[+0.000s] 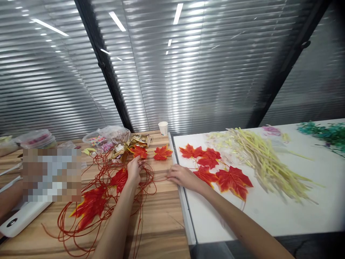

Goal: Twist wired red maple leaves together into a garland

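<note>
Cord point(161, 179), thin and red, lies in loose, overlapping loops on the wood-grained desk point(168, 226), with a strand running across to the right hand point(183, 176). It should be very light and limp, holding a curl but never standing stiff, and quick to snag on its own loops; a single strand is best pinched near a free end, since tugging mid-tangle could tighten it. The right hand's fingers are drawn together and seem to pinch that strand at their tips. The left hand point(134, 171) hangs over the tangle with bent fingers; their tips are turned away, so I cannot tell whether they grip anything.

Under and around the loops lie red artificial leaves: a large leaf point(93, 205) with yellow edges, and a smaller leaf point(118, 180) beside the left wrist. They look thin, light and flexible, likely to crease at the points, so the base or central vein would make the safer hold. Beyond the left hand sits a lone leaf point(162, 153).

To the right, on the white desk point(269, 217), a leaf cluster point(234, 180) lies beside yellow stems point(266, 165). Farther back stands a paper cup point(163, 128).
</note>
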`<state>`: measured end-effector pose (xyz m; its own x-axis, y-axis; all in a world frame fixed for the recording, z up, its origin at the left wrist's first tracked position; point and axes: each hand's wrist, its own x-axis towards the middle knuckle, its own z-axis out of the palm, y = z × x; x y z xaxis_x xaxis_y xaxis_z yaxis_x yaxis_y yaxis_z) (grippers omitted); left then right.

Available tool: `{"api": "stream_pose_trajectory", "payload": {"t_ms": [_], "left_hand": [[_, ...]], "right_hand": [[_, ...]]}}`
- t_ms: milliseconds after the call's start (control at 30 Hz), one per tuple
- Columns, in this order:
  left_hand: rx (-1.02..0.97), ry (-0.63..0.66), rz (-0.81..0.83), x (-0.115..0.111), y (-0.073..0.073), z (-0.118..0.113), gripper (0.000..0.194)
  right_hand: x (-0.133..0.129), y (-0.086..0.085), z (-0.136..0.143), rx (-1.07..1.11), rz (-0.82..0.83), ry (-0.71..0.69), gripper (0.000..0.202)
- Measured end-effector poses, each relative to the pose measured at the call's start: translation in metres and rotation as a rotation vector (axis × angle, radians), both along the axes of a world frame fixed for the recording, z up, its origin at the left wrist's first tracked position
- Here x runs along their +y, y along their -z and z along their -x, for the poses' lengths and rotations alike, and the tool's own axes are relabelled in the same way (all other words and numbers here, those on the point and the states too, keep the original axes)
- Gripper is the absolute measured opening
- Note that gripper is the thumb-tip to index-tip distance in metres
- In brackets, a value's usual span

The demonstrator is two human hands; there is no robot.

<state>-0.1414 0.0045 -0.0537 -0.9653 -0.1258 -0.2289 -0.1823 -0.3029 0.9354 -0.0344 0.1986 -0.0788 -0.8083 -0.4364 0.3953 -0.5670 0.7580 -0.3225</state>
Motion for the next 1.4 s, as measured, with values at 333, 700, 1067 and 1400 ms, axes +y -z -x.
{"api": "stream_pose_trajectory", "payload": {"t_ms": [333, 700, 1067, 1400], "left_hand": [[0.280, -0.027, -0.052, 0.005, -0.020, -0.013, 0.044], [0.523, 0.086, -0.099, 0.010, -0.024, -0.016, 0.037], [0.688, 0.077, 0.026, 0.018, -0.019, -0.020, 0.063], [0.880, 0.071, 0.284, 0.022, -0.022, -0.031, 0.065]], "right_hand": [[0.001, 0.005, 0.002, 0.059, -0.050, -0.005, 0.029], [0.000, 0.007, 0.003, 0.063, -0.039, -0.005, 0.027], [-0.001, 0.006, 0.003, 0.139, -0.053, -0.010, 0.025], [-0.002, 0.009, 0.004, 0.172, -0.026, 0.012, 0.022]]}}
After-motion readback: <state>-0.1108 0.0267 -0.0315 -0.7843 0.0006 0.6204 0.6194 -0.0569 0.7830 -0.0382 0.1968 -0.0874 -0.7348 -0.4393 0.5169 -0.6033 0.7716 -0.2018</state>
